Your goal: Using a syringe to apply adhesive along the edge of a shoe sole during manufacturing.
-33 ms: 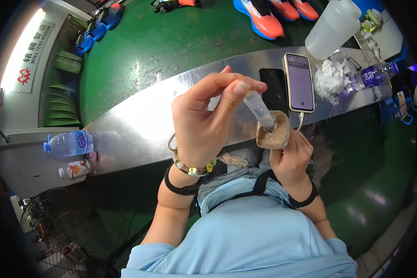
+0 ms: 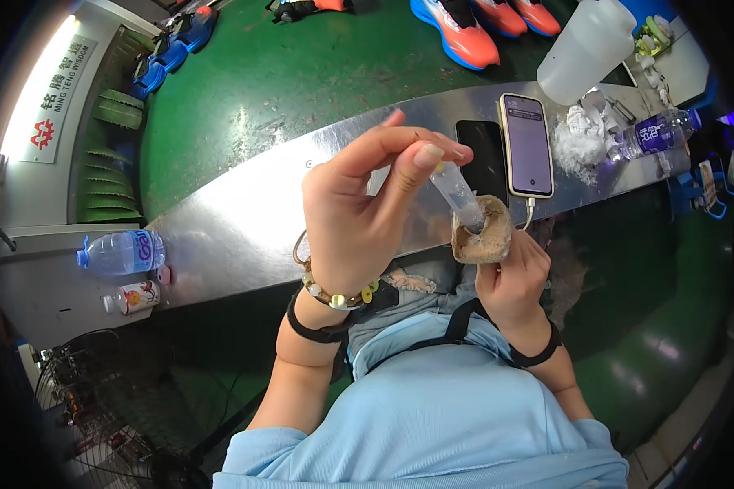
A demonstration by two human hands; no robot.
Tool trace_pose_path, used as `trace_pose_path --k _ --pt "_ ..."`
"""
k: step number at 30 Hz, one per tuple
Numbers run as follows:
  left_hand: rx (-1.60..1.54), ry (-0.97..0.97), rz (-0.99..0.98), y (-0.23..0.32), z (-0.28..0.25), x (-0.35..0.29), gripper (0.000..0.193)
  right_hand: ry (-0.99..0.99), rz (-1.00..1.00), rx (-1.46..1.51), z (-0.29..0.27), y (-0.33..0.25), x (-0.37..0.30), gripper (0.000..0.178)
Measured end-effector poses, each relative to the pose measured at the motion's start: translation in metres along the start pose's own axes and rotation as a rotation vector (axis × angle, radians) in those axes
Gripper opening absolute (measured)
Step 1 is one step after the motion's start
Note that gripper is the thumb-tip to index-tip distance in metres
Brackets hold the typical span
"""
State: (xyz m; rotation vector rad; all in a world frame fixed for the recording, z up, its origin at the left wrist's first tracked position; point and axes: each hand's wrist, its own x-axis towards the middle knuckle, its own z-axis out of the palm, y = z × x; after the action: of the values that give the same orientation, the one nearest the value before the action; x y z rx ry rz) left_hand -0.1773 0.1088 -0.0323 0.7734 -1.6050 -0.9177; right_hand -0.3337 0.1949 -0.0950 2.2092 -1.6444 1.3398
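My left hand (image 2: 375,183) pinches a small translucent plastic tube (image 2: 457,196) near its top, between thumb and fingers. The tube tilts down to the right, with its lower end inside the hollow of a tan, rough-textured piece (image 2: 493,243). Some whitish matter shows in that hollow around the tip. From below, my right hand (image 2: 518,277) grips the tan piece, its thumb and fingers closed at the underside. What kind of thing the tan piece is, I cannot tell. Both hands are above the near edge of the metal-topped bench.
Behind my hands lie a dark phone (image 2: 483,155) and a lit phone (image 2: 528,147) with a cable. White fluff (image 2: 579,147), a water bottle (image 2: 656,136) and a white jug (image 2: 587,50) stand or lie right. Orange shoes (image 2: 465,37) are far; bottles (image 2: 126,253) lie left.
The tan piece and the tube have shifted very slightly downward in view, and my left fingertips have moved a touch. Both grips are the same.
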Motion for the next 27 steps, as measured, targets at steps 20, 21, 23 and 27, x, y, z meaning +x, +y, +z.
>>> trace_pose_path --k 20,21,23,27 --pt "0.071 -0.092 0.064 0.023 -0.001 -0.003 0.029 -0.554 0.811 1.683 -0.018 -0.015 -0.003 0.009" --pt "0.072 -0.105 0.068 0.025 -0.001 -0.003 0.028 -0.572 0.818 1.704 -0.018 -0.014 -0.004 0.01" --pt "0.072 -0.118 0.078 0.026 -0.001 -0.001 0.028 -0.588 0.821 1.723 -0.017 -0.013 -0.004 0.012" --pt "-0.043 -0.206 0.091 0.026 -0.003 0.007 0.026 -0.621 0.853 1.768 -0.017 -0.013 -0.006 0.023"
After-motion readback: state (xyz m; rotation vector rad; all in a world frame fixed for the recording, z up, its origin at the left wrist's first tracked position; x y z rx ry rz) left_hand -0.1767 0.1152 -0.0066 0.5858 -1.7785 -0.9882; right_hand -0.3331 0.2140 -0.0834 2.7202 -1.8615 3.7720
